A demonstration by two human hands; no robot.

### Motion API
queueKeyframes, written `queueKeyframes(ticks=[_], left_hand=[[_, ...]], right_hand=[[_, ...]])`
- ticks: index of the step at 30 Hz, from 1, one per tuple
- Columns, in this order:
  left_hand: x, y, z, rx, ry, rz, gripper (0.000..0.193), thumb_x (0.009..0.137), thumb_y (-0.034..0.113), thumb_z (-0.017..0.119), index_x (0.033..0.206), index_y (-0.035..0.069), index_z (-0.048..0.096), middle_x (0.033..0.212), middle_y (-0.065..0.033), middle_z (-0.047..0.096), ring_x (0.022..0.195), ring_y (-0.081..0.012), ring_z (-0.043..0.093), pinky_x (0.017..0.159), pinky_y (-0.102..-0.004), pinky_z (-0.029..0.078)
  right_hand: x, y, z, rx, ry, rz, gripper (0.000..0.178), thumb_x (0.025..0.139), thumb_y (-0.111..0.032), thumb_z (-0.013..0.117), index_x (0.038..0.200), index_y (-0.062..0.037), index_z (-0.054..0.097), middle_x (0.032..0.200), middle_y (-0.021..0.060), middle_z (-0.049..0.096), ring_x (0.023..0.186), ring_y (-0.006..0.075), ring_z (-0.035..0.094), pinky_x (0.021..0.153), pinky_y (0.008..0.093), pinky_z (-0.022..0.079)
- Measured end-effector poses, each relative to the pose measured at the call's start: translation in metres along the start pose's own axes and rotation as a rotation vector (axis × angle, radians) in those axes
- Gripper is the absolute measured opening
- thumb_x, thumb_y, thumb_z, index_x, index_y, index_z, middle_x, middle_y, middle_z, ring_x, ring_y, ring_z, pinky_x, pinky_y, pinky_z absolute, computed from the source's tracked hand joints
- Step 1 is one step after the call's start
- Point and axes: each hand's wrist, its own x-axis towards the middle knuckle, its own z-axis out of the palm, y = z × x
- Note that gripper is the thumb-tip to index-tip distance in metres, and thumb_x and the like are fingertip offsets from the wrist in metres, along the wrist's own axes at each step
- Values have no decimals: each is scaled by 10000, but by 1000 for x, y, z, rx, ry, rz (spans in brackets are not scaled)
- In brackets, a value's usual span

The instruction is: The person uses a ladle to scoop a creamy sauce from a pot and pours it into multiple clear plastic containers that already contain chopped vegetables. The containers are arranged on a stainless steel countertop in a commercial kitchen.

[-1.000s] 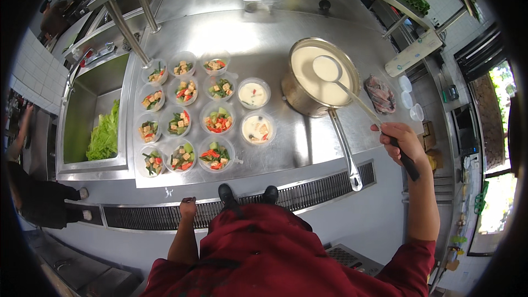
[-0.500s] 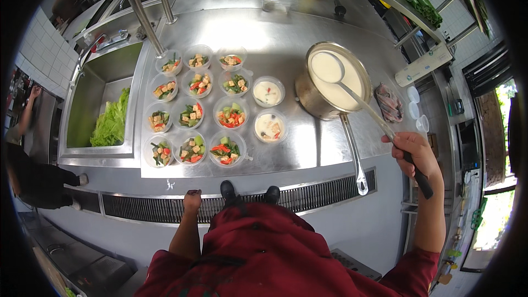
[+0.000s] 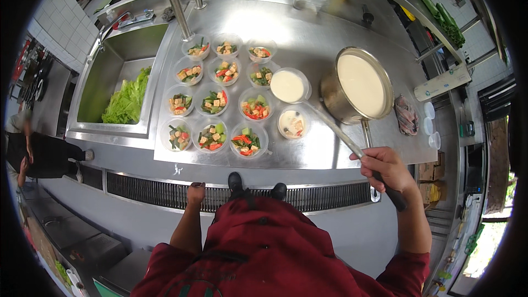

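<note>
My right hand [image 3: 383, 169] is closed around the black handle of a ladle [image 3: 336, 132]. The ladle's round bowl, full of creamy white liquid, hangs over a clear plastic cup [image 3: 307, 84] and hides most of it. Just nearer to me, another cup [image 3: 292, 124] holds white liquid with bits of food at its surface. Right of these stands a metal saucepan [image 3: 341, 102] of the same white liquid, its long handle pointing toward me. Away from the counter, my left hand [image 3: 195, 192] hangs low with its fingers curled and nothing visible in them.
Rows of clear cups with tofu cubes and vegetables, such as one cup [image 3: 249, 139], cover the counter's left part [image 3: 308, 151]. Lettuce [image 3: 127, 96] lies in the sink [image 3: 91, 126]. Right of the saucepan are a wrapped package [image 3: 406, 115] and small white lids [image 3: 429, 126]. Another person stands far left.
The ladle has moved left from over the saucepan to above the farther of the two cups with white liquid. My right hand moved left with it. The whole view has shifted somewhat.
</note>
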Motion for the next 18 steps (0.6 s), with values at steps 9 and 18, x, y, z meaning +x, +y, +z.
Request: queueKeyframes(ticks=[9, 18], left_hand=[[-6, -7, -12, 70, 29, -22, 449, 869, 370, 749, 1168, 35, 737, 1123, -188, 756, 1083, -345, 714, 938, -421, 542], [7, -23, -3, 89, 17, -46, 483, 876, 415, 736, 1180, 40, 736, 1177, -203, 737, 1123, -367, 698, 983, -432, 533]], right_hand=[[36, 23, 29, -103, -55, -14, 275, 1047, -140, 573, 1232, 53, 640, 717, 12, 534, 422, 61, 464, 370, 219, 362], [39, 33, 41, -405, 73, -97, 309, 999, -178, 646, 1156, 88, 651, 673, 79, 616, 471, 135, 586, 438, 306, 464]])
